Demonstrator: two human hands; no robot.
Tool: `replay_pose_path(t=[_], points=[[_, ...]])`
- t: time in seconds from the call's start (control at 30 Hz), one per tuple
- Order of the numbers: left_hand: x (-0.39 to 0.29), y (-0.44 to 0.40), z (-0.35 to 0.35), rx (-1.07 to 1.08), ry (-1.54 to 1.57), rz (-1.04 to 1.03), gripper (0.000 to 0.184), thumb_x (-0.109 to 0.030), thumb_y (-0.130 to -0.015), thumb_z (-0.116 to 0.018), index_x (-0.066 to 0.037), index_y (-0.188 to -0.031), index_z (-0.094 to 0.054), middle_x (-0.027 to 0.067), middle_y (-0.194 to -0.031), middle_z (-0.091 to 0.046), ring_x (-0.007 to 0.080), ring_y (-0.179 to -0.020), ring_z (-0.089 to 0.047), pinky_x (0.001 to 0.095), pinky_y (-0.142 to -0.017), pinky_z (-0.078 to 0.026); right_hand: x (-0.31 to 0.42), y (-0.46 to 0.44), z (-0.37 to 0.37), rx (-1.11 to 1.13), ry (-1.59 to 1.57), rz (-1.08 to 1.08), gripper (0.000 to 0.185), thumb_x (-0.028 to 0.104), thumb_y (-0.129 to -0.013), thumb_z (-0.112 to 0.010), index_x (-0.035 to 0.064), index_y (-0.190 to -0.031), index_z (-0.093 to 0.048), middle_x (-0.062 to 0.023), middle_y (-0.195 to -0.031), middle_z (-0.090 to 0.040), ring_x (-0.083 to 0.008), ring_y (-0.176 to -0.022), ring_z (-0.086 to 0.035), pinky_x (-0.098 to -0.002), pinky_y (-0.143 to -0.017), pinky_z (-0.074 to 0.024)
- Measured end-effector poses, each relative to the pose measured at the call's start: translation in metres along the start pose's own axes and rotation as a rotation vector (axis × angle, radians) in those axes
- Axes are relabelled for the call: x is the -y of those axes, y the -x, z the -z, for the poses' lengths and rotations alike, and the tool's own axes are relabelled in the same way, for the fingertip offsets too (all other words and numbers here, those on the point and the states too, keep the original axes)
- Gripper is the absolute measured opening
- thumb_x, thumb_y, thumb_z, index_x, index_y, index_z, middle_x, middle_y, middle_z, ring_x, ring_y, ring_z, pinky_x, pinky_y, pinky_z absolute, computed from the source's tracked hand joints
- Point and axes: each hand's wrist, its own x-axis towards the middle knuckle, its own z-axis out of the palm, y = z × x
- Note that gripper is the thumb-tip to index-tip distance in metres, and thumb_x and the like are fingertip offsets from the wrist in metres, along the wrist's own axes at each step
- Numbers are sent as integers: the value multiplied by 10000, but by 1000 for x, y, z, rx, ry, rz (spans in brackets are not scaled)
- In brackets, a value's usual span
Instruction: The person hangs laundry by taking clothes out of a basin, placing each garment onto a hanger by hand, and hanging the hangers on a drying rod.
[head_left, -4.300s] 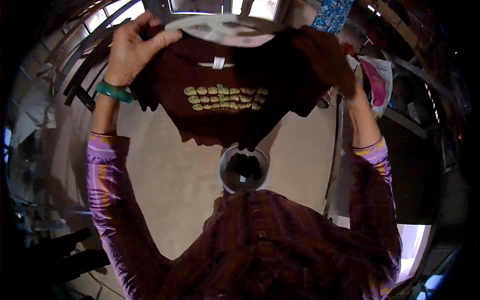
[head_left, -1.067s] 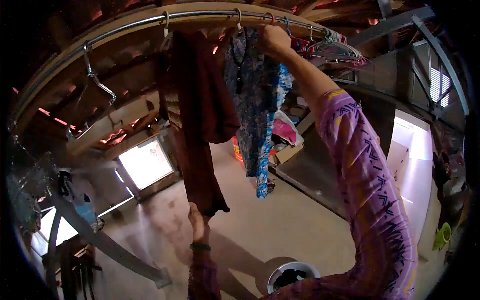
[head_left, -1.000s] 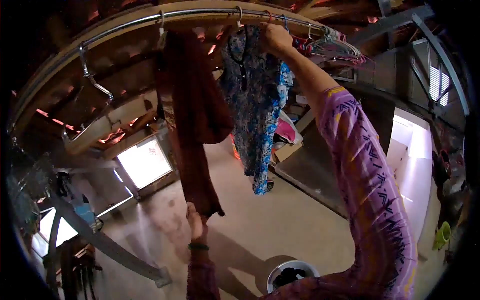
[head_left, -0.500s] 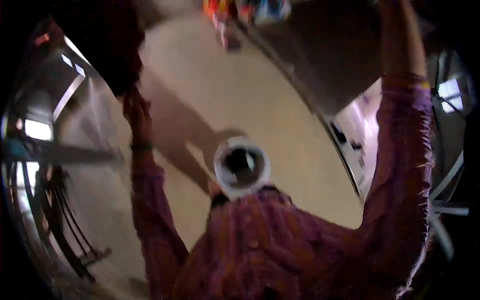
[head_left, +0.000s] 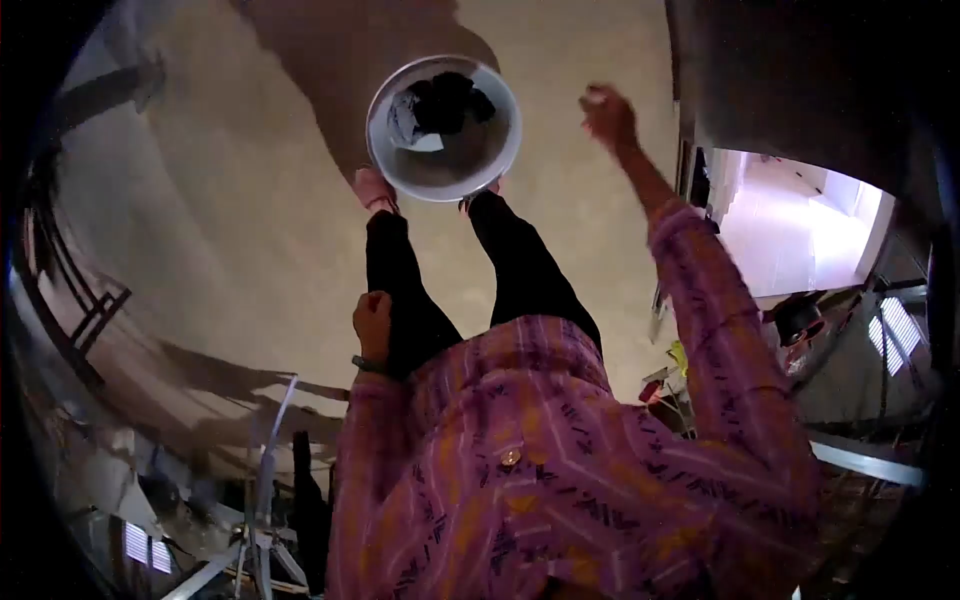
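A round pale bucket (head_left: 379, 160) stands on the floor at my feet, its mouth facing up. Inside lie dark crumpled cloths (head_left: 447, 103) and a greyish bundle (head_left: 404, 118). My left hand (head_left: 373, 325) hangs beside my left thigh, fingers curled in, with nothing visible in it. Out to the right of the bucket is my right hand (head_left: 608, 118), apart from it. Its fingers are loosely bent and a little apart, and I see nothing held there.
Beige floor (head_left: 250, 200) spreads around my feet. A dark surface (head_left: 790, 80) rises at the upper right, near a brightly lit opening (head_left: 800, 220). Metal frame parts (head_left: 265, 480) stand at the lower left. Small red and yellow items (head_left: 665, 380) lie at the right.
My left hand has dropped from beside a large dark shape to my thigh. My right hand has come down into view. The view has shifted, and the bucket now appears higher and sharper.
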Motion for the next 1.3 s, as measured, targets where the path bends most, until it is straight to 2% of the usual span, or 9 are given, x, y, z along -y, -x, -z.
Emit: replay_pose_path(t=[0.17,0.23,0.33,0.5,0.73,0.83,1.0,1.27,1.3], points=[[42,-5,-19,-96,170,-105,199,-197,-783,-529,-18,-866,-557,108,-807,-563,240,-749,-547,332,-673,-438,-78,53,-123,331,-246,-560,320,221,-721,-595,41,-973,-511,-83,-726,-557,-154,-472,-534,-286,-394,-451],[50,-17,-26,-14,-385,112,207,-192,-773,-538,-23,-892,-547,111,-824,-543,265,-795,-538,333,-697,-438,-110,55,-175,349,-263,-570,282,224,-713,-593,41,-917,-524,-73,-705,-553,-154,-477,-542,-282,-393,-453],[1,-24,-25,-70,-769,-163,225,-192,-796,-501,-26,-944,-534,142,-890,-520,280,-866,-509,358,-724,-423,-141,37,-253,282,17,-177,329,244,-675,-604,21,-907,-538,-117,-727,-576,-196,-507,-562,-312,-449,-469],[19,-24,-11,75,-1459,-384,251,-173,-766,-578,-39,-968,-510,138,-956,-510,276,-940,-448,386,-791,-380,-105,-28,-344,80,10,-224,557,357,-611,-664,13,-1018,-502,-184,-937,-558,-286,-852,-549,-340,-782,-426],[58,-53,2,-148,-481,31,253,-106,-734,-584,-26,-955,-492,147,-916,-481,291,-929,-435,398,-805,-368,-156,-109,-449,-158,-36,-375,535,277,-587,-650,-45,-990,-508,-213,-983,-547,-309,-905,-538,-352,-764,-429],[50,-52,7,-146,-396,33,232,-76,-728,-572,-19,-937,-487,149,-909,-464,291,-909,-435,399,-779,-374,-146,-106,-415,26,213,-594,427,248,-587,-620,-46,-892,-560,-193,-899,-582,-310,-845,-560,-346,-729,-438],[37,-48,4,-128,-524,-35,215,-46,-719,-559,-13,-918,-485,157,-901,-448,294,-881,-435,401,-738,-384,-133,-61,-356,9,186,-238,364,241,-601,-640,-33,-834,-587,-139,-817,-602,-249,-730,-568,-317,-654,-442],[-37,-55,-38,-67,-294,-343,300,-204,-772,-552,-7,-990,-495,160,-987,-464,289,-918,-450,389,-754,-396,56,104,-124,440,-660,-534,310,122,-641,-615,-25,-907,-553,-73,-754,-581,-151,-625,-543,-281,-604,-456],[-50,-64,-52,65,30,36,374,-256,-802,-496,-23,-1083,-416,153,-1060,-441,283,-991,-415,387,-805,-377,71,122,-95,482,-791,-581,305,112,-626,-631,-25,-887,-555,-66,-738,-578,-152,-627,-545,-285,-609,-457]])
